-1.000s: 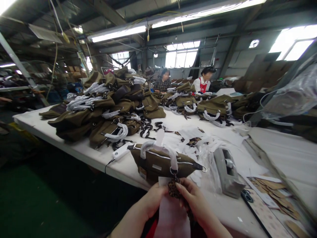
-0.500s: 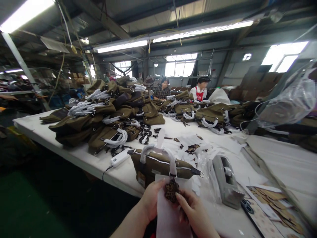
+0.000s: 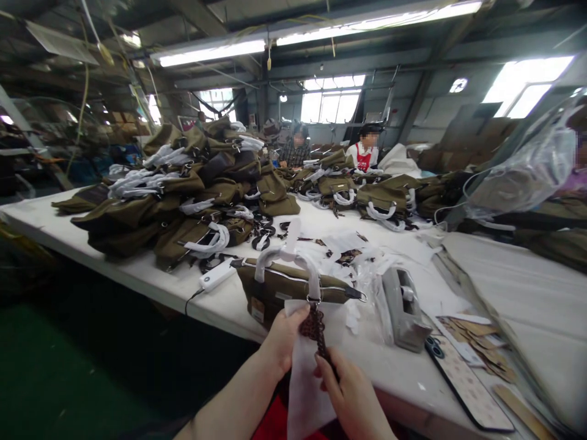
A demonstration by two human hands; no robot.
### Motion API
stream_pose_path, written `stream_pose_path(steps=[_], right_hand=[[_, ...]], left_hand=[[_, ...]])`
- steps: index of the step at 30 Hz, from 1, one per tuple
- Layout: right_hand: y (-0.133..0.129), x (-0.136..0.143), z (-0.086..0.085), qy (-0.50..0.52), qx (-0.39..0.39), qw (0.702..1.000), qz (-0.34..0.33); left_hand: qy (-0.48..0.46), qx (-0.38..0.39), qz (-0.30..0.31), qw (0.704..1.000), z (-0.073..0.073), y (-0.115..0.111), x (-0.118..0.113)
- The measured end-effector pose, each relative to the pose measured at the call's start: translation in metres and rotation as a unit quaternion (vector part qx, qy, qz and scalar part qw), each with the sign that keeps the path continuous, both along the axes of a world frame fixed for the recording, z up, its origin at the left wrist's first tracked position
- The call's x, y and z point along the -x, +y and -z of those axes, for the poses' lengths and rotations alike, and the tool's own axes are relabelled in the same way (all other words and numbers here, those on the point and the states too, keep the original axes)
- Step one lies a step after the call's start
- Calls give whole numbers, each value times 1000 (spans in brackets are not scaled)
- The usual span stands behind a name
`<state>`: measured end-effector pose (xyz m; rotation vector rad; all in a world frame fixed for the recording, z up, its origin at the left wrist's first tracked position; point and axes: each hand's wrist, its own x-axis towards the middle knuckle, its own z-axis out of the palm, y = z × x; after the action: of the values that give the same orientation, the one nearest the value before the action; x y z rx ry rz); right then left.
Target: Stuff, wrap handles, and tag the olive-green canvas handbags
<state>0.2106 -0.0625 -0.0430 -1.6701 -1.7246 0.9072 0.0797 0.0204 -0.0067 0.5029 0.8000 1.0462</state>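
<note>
An olive handbag [image 3: 293,278] with wrapped handles and a silver zip stands at the table's near edge. From a ring on its handle hangs a dark brown patterned bag charm [image 3: 312,325]. My left hand [image 3: 280,342] pinches the charm's upper left side, the thumb near the ring. Lower down, my right hand [image 3: 348,382] has its thumb and fingers closed on the charm's lower end. A white sheet of thin paper [image 3: 302,385] hangs behind the charm, between my hands; whether my fingers grip it too, I cannot tell.
Olive bags lie in a big heap [image 3: 183,195] at the left, with more at the back. A white power bank [image 3: 216,275] with a cable, a grey tape dispenser [image 3: 406,311] and a phone [image 3: 468,382] flank the handbag. Two people sit across the table [image 3: 316,223].
The charm has turned from its broad spotted face to a narrower, angled side. My right hand has shifted down to its lower end. The view has moved slightly.
</note>
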Motion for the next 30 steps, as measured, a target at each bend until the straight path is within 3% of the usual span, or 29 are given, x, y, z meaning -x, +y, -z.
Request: stream_pose_path(steps=[5, 8, 11, 13, 14, 18, 21, 26, 30], right_hand=[[-6, 7, -8, -128, -11, 990, -63], [-4, 2, -12, -143, -37, 985, -87], [6, -18, -9, -108, -124, 985, 42], [17, -33, -3, -66, -194, 966, 160], [22, -38, 0, -34, -208, 960, 186], [39, -41, 5, 125, -149, 972, 132], [45, -24, -1, 184, -170, 961, 120], [54, 9, -22, 120, -186, 972, 83], [57, 15, -29, 72, -174, 980, 71]], left_hand=[[46, -34, 5, 998, 3, -2, -2], [86, -73, -11, 994, 4, -1, -4], [52, -56, -15, 997, 4, 1, -3], [21, -29, 1, 999, 3, 1, 0], [9, -18, 10, 1000, 3, 1, 1], [-20, 17, 26, 999, 0, 2, 6], [-26, 27, 28, 999, 2, 3, 5], [-6, -9, -12, 1000, 6, 1, -2], [34, -73, -17, 997, -2, -7, -5]])
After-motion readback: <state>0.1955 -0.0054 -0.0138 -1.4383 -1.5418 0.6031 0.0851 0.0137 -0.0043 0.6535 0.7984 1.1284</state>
